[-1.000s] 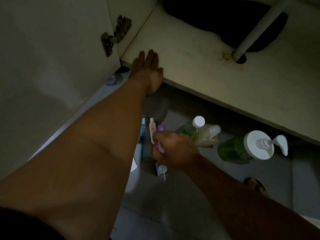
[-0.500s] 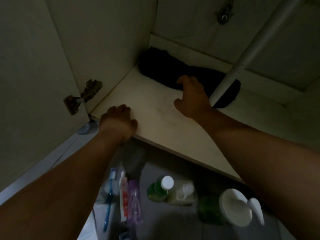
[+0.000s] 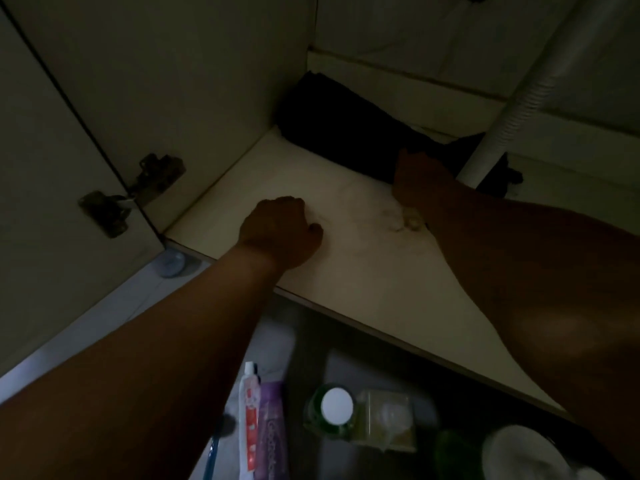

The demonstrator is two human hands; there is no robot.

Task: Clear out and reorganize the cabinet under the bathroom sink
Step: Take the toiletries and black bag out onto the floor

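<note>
The right hand (image 3: 420, 183) reaches deep into the cabinet, right of centre in the frame, its grip closing on the near edge of a dark bundle of cloth (image 3: 339, 133) that lies along the back wall; the fingers are lost in shadow, so how firmly they hold it is unclear. The left hand (image 3: 282, 232) rests at mid-frame on the pale cabinet floor (image 3: 363, 271) near its front edge, fingers curled under into a loose fist — holding nothing that shows. Just right of the right wrist a white drain pipe (image 3: 512, 112) slants down from the upper right to the cabinet floor. At left the open cabinet door (image 3: 45, 174) hangs on a dark hinge (image 3: 138, 192). Along the bottom of the frame, on the bathroom floor, lie a toothpaste tube (image 3: 251, 424) and a purple tube (image 3: 273, 431) side by side, then a green bottle with a white cap (image 3: 334, 408), a clear bottle (image 3: 388, 422) beside it, and a white pump top (image 3: 523, 455) in the lower right corner.
</note>
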